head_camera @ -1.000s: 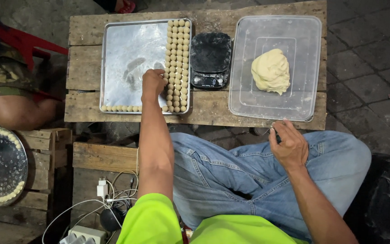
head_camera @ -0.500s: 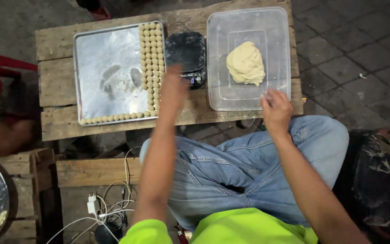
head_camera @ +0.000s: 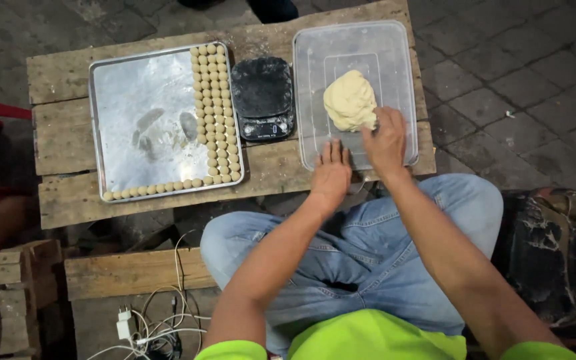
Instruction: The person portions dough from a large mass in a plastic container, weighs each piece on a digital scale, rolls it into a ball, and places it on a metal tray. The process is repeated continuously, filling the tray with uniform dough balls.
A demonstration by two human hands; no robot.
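A pale yellow lump of dough (head_camera: 349, 100) lies in a clear plastic tub (head_camera: 395, 53) on a low wooden pallet table (head_camera: 61, 127). My right hand (head_camera: 385, 141) reaches into the tub and its fingers pinch the lump's lower right edge. My left hand (head_camera: 331, 175) rests flat, fingers apart, on the tub's near rim. To the left, a metal tray (head_camera: 145, 120) carries small dough balls (head_camera: 216, 110) in rows down its right side and along its near edge. A black kitchen scale (head_camera: 262, 97) sits between tray and tub.
My knees in blue jeans (head_camera: 361, 260) are under the table's near edge. White cables and a plug (head_camera: 135, 327) lie on the ground at lower left beside wooden crates (head_camera: 8, 280). A dark marbled object (head_camera: 555, 260) is at right. Paving stones surround everything.
My left hand left the tray of dough balls and moved right to the tub's near rim. My right hand rose from my knee into the tub and took hold of the dough.
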